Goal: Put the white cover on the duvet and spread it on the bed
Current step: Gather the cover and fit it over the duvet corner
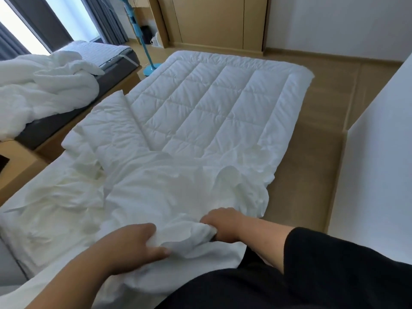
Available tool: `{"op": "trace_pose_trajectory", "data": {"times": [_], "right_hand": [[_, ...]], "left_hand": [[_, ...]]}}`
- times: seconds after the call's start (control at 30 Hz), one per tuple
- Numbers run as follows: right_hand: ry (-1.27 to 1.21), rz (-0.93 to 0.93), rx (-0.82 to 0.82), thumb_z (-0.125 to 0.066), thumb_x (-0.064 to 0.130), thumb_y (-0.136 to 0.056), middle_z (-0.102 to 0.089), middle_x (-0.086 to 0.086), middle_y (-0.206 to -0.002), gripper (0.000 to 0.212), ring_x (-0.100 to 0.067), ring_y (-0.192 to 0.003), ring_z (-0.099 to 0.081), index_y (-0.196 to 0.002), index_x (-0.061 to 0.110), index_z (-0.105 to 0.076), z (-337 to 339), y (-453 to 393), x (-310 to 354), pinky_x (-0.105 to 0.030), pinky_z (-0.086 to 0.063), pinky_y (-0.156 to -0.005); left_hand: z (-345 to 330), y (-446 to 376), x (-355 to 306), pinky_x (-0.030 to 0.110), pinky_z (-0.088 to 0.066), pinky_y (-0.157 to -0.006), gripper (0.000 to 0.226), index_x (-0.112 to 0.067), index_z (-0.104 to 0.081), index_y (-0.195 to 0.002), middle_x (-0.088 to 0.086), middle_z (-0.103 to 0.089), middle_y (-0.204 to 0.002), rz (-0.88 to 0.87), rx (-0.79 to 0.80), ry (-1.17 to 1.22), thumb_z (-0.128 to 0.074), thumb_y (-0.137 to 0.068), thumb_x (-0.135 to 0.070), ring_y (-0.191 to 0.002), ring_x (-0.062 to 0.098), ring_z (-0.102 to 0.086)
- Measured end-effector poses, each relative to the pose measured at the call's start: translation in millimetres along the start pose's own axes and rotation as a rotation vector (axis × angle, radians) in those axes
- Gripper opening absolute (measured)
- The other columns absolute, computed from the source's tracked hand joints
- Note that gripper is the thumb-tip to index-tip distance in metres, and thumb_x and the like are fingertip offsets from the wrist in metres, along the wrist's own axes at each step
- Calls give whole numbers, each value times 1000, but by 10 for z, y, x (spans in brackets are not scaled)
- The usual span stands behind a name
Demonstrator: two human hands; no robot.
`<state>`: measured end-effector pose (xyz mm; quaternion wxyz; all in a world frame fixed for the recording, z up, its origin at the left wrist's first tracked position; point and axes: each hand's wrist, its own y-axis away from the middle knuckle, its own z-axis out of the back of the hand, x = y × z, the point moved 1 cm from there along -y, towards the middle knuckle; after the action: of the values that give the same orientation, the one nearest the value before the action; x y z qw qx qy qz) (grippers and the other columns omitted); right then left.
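Right, both hands are down at the near end of the bedding: the right hand (219, 224) has its fingers curled into a bunch of the white cover (160, 197), and the left hand (131, 244) pinches the same wad of cloth just beside it, thumb on top. My read is that the cover is being fed over the near end of the quilted duvet (200, 97), which lies flat on the wooden floor (316, 134), its far half bare. To do this well, find the cover's opening edge rather than a random fold, hold each side of it apart, and work it along evenly so the filling doesn't ball up. Room to move: open floor runs along the right edge up to the white wall (379, 152); the left side is tighter, with the bed (73, 108) and its heap of white bedding (44, 85) close by, and a blue fan stand (151, 68) near the far corner.
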<state>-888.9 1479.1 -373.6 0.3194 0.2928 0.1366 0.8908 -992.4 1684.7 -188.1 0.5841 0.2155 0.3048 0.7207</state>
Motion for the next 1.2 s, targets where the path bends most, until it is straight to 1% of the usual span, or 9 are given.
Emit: {"op": "trace_pose_trajectory", "data": {"times": [0.1, 0.2, 0.3, 0.43, 0.5, 0.77, 0.9, 1.07, 1.2], "right_hand": [[-35, -106, 229, -57, 50, -94, -59, 4, -132, 44, -23, -122, -55, -135, 37, -52, -11, 233, -61, -43, -46, -98], [-87, -188, 298, -55, 47, -98, -58, 3, -136, 46, -19, -124, -54, -141, 29, -53, 124, 478, -163, -34, -43, -100], [-89, -273, 297, -55, 45, -99, -59, 4, -136, 48, -18, -122, -56, -143, 27, -51, 277, 693, -334, -32, -43, -98], [-60, -366, 297, -56, 40, -97, -58, 4, -136, 45, -18, -121, -56, -141, 29, -52, 479, 897, -661, -33, -46, -101], [-51, -370, 279, -55, 36, -97, -60, 5, -133, 41, -16, -118, -57, -137, 29, -55, 614, 966, -841, -32, -46, -100], [-121, -396, 256, -55, 44, -97, -63, 9, -127, 38, -11, -111, -60, -131, 30, -59, 1251, 1150, -2146, -33, -49, -98], [-68, -468, 301, -54, 31, -98, -66, 3, -125, 31, -16, -111, -62, -126, 22, -65, 1810, 1218, -3051, -36, -51, -98], [-102, -561, 167, -54, 27, -96, -65, 1, -127, 32, -18, -115, -60, -125, 21, -65, 2591, 1333, -3821, -36, -49, -100], [-190, -602, 40, -59, 33, -93, -65, 6, -124, 31, -15, -112, -61, -124, 26, -63, 2996, 1422, -4211, -31, -49, -97]], "left_hand": [[-61, -100, -113, 26, -40, -68, 45, -28, -52, -92, -10, -60, -91, -24, 95, -71, -49, -87, -73, -82, 9, -54], [-88, -293, -223, 29, -45, -81, 47, -27, -59, -115, -8, -64, -110, -65, 63, -48, -43, -95, -66, -98, 13, -58], [-245, -457, -369, 31, -45, -91, 53, -24, -56, -129, -3, -63, -125, -99, 105, -83, -43, -96, -63, -111, 17, -58], [-330, -650, -590, 30, -43, -87, 55, -27, -54, -133, -4, -59, -130, -143, 125, -21, -45, -94, -64, -103, 15, -53], [-236, -777, -772, 30, -44, -89, 55, -28, -54, -133, -5, -60, -131, -170, 111, 11, -46, -93, -65, -108, 16, -55], [519, -1683, -1942, 34, -46, -95, 52, -28, -54, -131, -4, -61, -129, -273, 62, 18, -48, -93, -63, -113, 18, -56], [953, -2193, -2741, 30, -44, -90, 53, -24, -55, -132, -3, -61, -130, -300, 101, -11, -47, -95, -62, -111, 17, -57], [1548, -2519, -3668, 35, -48, -98, 54, -30, -54, -131, -7, -61, -129, -391, 60, 32, -48, -92, -66, -108, 14, -58], [2030, -2808, -4126, 33, -48, -96, 55, -31, -53, -132, -7, -61, -131, -405, 6, 36, -47, -92, -67, -110, 15, -59]]}}
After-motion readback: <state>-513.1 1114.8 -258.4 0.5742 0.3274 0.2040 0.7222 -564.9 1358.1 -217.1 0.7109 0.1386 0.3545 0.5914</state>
